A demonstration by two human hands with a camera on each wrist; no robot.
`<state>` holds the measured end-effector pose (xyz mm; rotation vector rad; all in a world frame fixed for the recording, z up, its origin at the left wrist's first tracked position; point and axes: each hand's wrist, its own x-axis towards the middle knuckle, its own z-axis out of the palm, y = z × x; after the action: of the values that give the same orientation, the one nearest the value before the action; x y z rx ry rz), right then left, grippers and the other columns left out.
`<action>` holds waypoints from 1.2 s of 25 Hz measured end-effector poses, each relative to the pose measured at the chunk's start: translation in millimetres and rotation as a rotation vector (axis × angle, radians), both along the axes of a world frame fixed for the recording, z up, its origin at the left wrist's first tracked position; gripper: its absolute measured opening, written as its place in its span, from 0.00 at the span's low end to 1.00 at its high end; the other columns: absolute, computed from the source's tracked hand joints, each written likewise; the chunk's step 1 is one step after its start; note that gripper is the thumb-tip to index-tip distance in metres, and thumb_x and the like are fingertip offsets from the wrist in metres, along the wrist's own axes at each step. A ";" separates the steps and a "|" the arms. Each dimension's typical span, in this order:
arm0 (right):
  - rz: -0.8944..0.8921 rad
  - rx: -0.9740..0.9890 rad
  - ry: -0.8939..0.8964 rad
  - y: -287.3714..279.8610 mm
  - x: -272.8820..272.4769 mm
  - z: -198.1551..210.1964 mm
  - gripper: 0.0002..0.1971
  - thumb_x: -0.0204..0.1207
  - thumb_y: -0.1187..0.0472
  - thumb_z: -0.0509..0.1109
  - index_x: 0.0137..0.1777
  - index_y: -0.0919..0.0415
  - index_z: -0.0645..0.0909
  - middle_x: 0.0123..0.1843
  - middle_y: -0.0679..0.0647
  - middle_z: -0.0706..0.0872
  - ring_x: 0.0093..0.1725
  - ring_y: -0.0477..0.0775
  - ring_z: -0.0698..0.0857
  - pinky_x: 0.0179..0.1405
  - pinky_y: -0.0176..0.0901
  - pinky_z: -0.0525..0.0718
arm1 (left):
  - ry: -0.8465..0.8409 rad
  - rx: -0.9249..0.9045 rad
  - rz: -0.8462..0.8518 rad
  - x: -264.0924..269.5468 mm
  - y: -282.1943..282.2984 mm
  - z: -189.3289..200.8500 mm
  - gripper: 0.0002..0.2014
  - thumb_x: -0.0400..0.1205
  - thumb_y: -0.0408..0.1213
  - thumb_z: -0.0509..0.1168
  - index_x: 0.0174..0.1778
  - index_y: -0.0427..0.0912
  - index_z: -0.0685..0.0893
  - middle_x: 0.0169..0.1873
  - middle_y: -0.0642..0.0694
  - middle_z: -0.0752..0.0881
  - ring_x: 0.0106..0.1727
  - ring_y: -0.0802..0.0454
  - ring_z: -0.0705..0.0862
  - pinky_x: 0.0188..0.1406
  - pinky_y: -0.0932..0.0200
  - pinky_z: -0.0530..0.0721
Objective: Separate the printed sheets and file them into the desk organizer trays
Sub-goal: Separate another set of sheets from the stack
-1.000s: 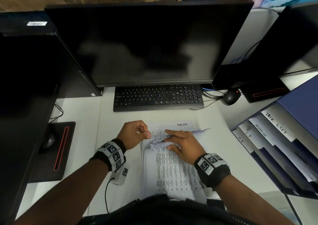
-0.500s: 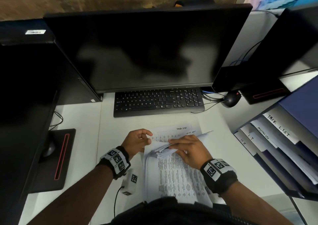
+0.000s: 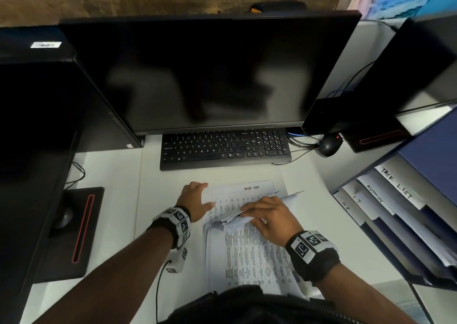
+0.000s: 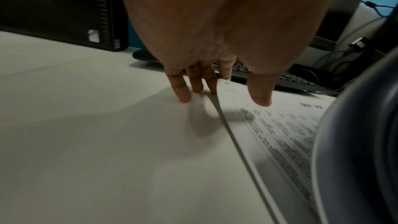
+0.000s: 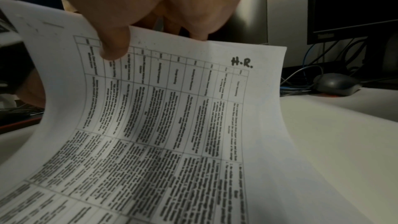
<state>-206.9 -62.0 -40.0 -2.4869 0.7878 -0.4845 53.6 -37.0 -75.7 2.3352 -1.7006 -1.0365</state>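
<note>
A stack of printed sheets [image 3: 249,254] lies on the white desk [image 3: 111,200] in front of me. The flat sheet showing at its far end is marked TASK LIST [image 3: 251,188]. My right hand [image 3: 264,214] pinches the raised far ends of several upper sheets; in the right wrist view its thumb [image 5: 114,47] presses a curled sheet marked H.R. [image 5: 183,108]. My left hand [image 3: 196,198] has straight fingers [image 4: 183,91] on the desk at the stack's far left corner and its thumb on the paper. The blue desk organizer [image 3: 432,150] stands at right with trays labelled TASK LIST, ADMIN, I.T and HR.
A black keyboard [image 3: 222,150] and a dark monitor [image 3: 197,76] sit just beyond the papers. A black mouse [image 3: 327,146] with cables lies at back right. At left are a computer tower [image 3: 29,125] and a black pad [image 3: 81,237] carrying another mouse.
My left hand has uncurled from a pinch and moved forward, its fingers now straight at the stack's far left corner. The right hand still holds the lifted sheets.
</note>
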 end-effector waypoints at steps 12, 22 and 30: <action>0.003 0.014 0.029 -2.8 3.0 2.3 0.14 0.73 0.59 0.70 0.57 0.45 0.85 0.58 0.39 0.86 0.49 0.45 0.82 0.52 0.42 0.75 | 0.330 -0.406 0.021 -10.9 6.6 24.9 0.10 0.77 0.28 0.68 0.34 0.46 0.81 0.49 0.50 0.77 0.48 0.64 0.79 0.51 0.72 0.73; -0.028 0.045 0.092 -4.1 12.2 8.1 0.14 0.73 0.60 0.73 0.58 0.46 0.85 0.63 0.39 0.84 0.55 0.46 0.83 0.59 0.43 0.72 | 0.447 -0.428 -0.044 -10.6 30.2 32.9 0.22 0.72 0.20 0.71 0.30 0.58 0.81 0.40 0.58 0.86 0.45 0.66 0.84 0.44 0.77 0.77; -0.023 0.064 0.122 -2.8 11.7 15.6 0.13 0.75 0.59 0.70 0.58 0.45 0.84 0.62 0.39 0.84 0.58 0.44 0.80 0.59 0.42 0.72 | 0.471 -0.502 -0.013 -13.1 33.4 40.5 0.19 0.69 0.20 0.74 0.28 0.53 0.85 0.34 0.57 0.86 0.40 0.59 0.85 0.44 0.73 0.80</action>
<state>-195.2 -64.8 -24.4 -2.4688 0.8667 -0.3128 40.6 -3.6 -35.2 1.6219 -1.5583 -0.9264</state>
